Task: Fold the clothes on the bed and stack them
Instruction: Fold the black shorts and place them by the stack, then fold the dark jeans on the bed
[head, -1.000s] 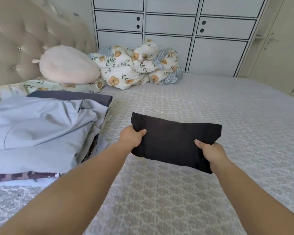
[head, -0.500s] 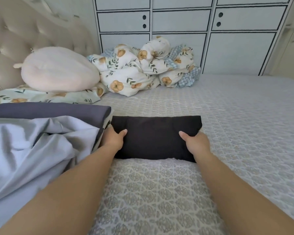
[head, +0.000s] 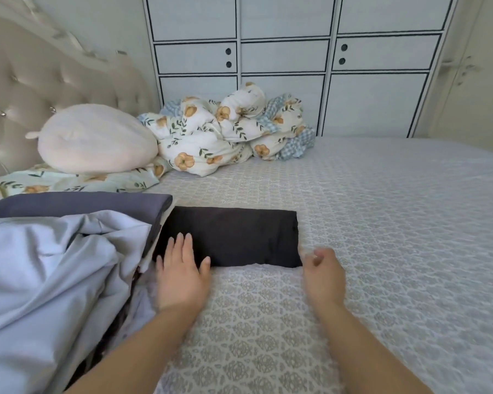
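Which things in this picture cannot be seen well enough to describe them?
- Head view: the right hand is motion-blurred, so its finger pose is unclear.
- The lower clothes in the pile are hidden under the light blue garment.
- The left edge cuts off the pile and the dark grey folded item.
- How many layers the black folded garment has: only its top shows.

Folded garment (head: 231, 237) black; bed (head: 382, 223) cover pale grey with beige lattice print; crumpled sheet (head: 46, 265) light blue over a slate-purple folded cloth (head: 77, 201); duvet (head: 225, 135) white, orange flowers, blue gingham; cushion (head: 97, 142) pale pink; headboard (head: 40, 81) beige.
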